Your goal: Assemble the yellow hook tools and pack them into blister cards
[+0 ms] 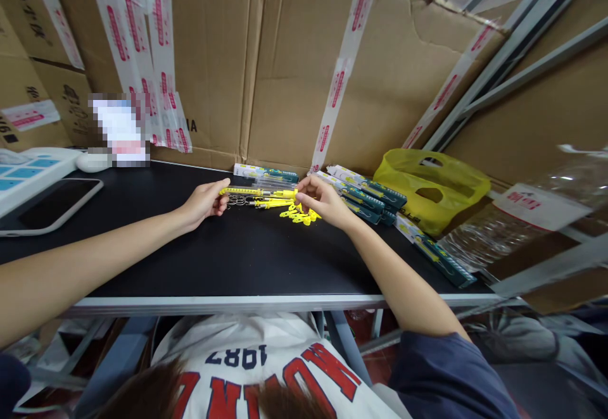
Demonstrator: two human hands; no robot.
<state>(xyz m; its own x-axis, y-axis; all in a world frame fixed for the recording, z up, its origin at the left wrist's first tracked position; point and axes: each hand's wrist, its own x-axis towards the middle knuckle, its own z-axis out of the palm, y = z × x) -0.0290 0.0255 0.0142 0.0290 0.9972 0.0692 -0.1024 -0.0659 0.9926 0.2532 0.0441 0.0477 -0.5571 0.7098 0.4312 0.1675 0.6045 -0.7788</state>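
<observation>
My left hand (207,205) pinches the left end of a slim yellow stick with dark markings (244,192), held level just above the black tabletop. At its right end, a yellow end piece (286,194) sits between the fingertips of my right hand (320,201). Whether that piece is fixed to the stick is too small to tell. Beneath and behind the stick lie more yellow parts with thin metal rods (270,204), clear tubes (278,183) and metal rings or coils (239,200). Small yellow clip-like pieces (300,217) are heaped below my right hand.
Printed slim boxes (363,194) are stacked to the right, with another box (437,251) near the edge. Behind them stands a yellow plastic bag (427,185). A phone (52,205) lies at the left. Cardboard (294,71) walls the back; a metal frame (475,99) rises right.
</observation>
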